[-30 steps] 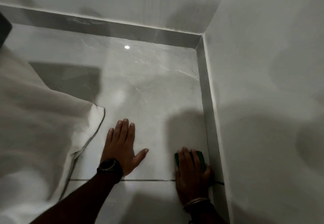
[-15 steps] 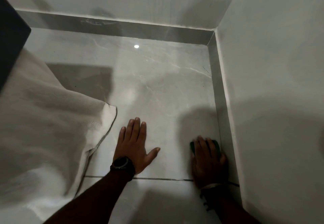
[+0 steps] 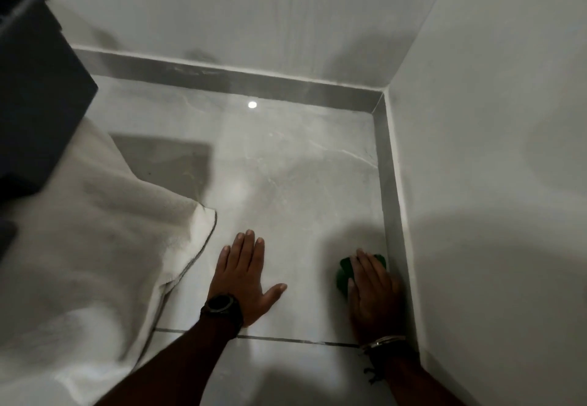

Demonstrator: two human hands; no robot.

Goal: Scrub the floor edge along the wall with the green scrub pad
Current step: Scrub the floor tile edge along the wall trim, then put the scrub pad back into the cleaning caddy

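Green scrub pad is pressed flat under the right hand beside the skirting; at nine o'clock, the left hand is spread on the floor.

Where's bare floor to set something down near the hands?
Free: the wide tile stretch ahead of both hands, up to the far skirting. Also between left hand and right hand. Crowded: the white cloth on the left, and the green scrub pad against the right wall.
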